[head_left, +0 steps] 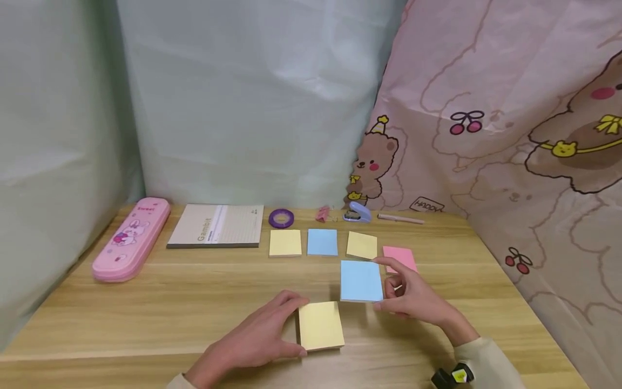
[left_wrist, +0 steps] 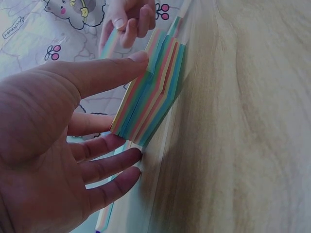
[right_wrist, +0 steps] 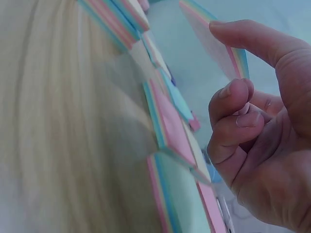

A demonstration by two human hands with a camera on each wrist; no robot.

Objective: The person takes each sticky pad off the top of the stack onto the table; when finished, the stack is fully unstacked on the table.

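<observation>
On the wooden table my left hand holds a yellow-topped sticky note pad by its left edge, index finger at the far corner and thumb at the near one. The left wrist view shows that pad's striped multicolour side between thumb and fingers. My right hand pinches a blue-topped pad by its right edge, just right of and beyond the yellow one. In the right wrist view this pad sits under the thumb, raised off the table, with the other fingers curled.
Behind the hands lies a row of pads: yellow, blue, yellow, pink. Further back are a pink pencil case, a notebook, a purple tape roll, a stapler and a pen. Curtains hang behind and at both sides.
</observation>
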